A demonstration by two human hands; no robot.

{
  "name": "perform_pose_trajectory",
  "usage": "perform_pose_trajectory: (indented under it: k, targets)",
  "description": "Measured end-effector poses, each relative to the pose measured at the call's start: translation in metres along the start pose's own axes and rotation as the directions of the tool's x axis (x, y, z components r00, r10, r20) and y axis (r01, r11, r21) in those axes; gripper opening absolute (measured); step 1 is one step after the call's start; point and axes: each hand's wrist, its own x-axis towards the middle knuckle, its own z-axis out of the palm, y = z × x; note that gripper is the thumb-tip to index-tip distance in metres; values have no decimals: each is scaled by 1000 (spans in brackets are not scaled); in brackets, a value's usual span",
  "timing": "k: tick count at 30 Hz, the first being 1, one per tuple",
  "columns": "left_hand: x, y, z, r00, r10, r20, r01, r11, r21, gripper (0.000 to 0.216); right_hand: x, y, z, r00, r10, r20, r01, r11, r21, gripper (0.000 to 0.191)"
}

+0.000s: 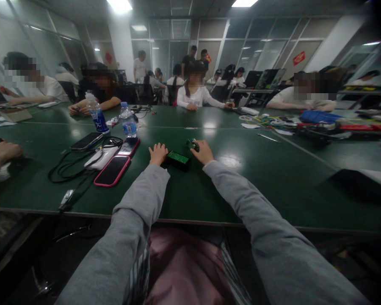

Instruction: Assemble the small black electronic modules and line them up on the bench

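Note:
My right hand (204,152) grips a small green circuit board (192,145) between thumb and fingers, at or just above the table. Left of it lies a black box (178,164) with a green circuit board (178,158) showing in its top. My left hand (158,153) rests palm down at the left end of this box, fingers spread on the table. Whether its thumb side touches the box, I cannot make out.
To the left lie a red-edged phone (112,170), a second phone (129,146), a white power bank (101,157) with black cables, and a dark phone (87,141). Two bottles stand behind, one a water bottle (128,120). A pen (268,138) lies right. Several people sit around the green table (257,186).

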Motion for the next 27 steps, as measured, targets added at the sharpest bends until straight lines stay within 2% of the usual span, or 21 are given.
perform_pose_trajectory:
  k: [2, 8, 13, 16, 21, 27]
  targets:
    - [-1, 0, 0, 1000, 4, -4, -4, 1000, 3, 51, -1, -1, -2, 1000, 24, 17, -24, 1000, 12, 43]
    - [-5, 2, -1, 1000, 7, -31, -6, 1000, 26, 51, 5, 3, -1, 986, 156, -53, -152, 986, 68, 41]
    - [-3, 0, 1, 999, 13, -34, -13, 1000, 16, 51, 8, 10, 0, 966, 254, -53, -254, 967, 13, 44]
    - [-2, 0, 1, 1000, 15, -25, -15, 1000, 11, 52, 8, 11, 2, 964, 253, -75, -255, 967, -16, 51]
    - [-3, 0, -1, 1000, 3, -11, -2, 1000, 9, 51, 6, 11, 8, 978, 193, -81, -196, 980, -31, 79]
    - [-4, 0, -2, 1000, 8, -6, -8, 1000, 10, 51, 7, 20, 4, 982, 186, -17, -186, 982, -15, 59]
